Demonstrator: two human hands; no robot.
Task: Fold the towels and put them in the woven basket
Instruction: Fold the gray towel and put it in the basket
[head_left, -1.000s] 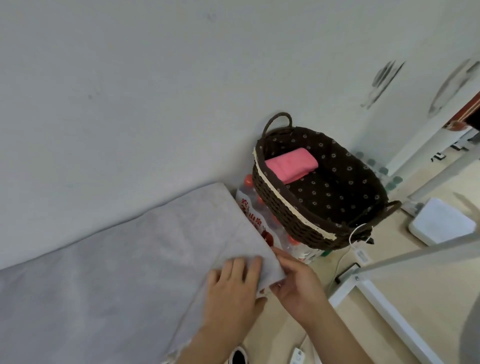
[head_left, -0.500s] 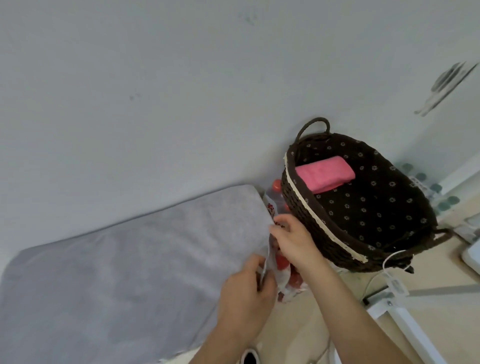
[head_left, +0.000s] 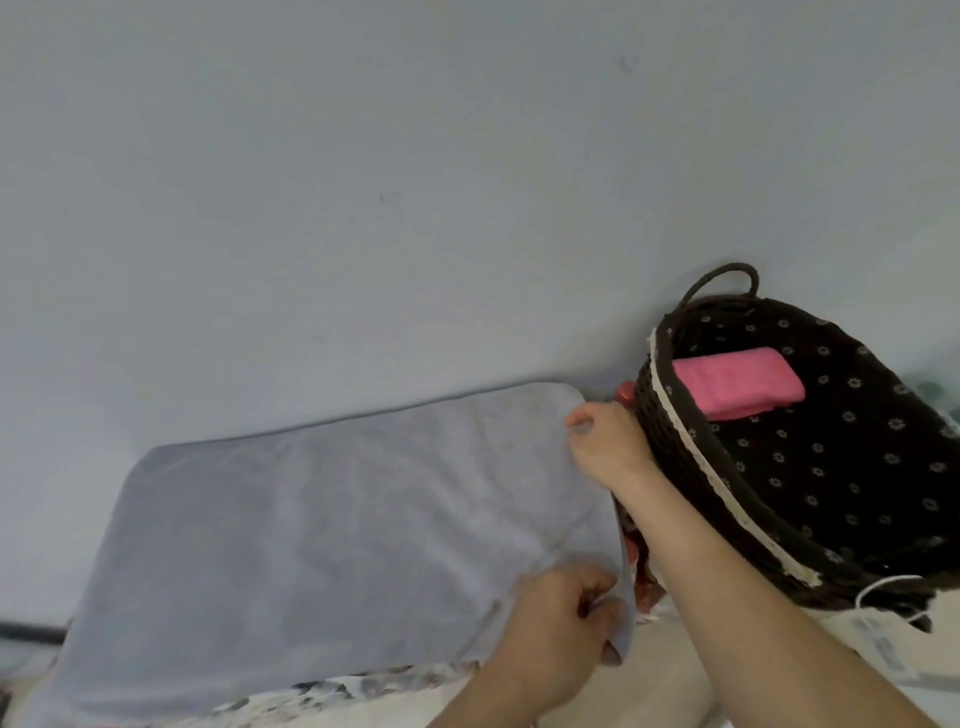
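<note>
- While the left hand (head_left: 558, 618) pinches the grey towel's (head_left: 332, 530) near corner, the right hand (head_left: 605, 447) grips its far corner.
- Folding looks about to start; next, carry this edge across evenly, away from the basket (head_left: 670, 431).

A home bedroom; towel (head_left: 322, 525) on bedding; lined basket (head_left: 831, 467) by plain wall (head_left: 363, 182)

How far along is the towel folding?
One pink towel already lies folded in the woven basket. The grey towel is in hand: spread flat, left hand pinching its near corner, right hand at its far corner. Folding and basketing it remain.
</note>
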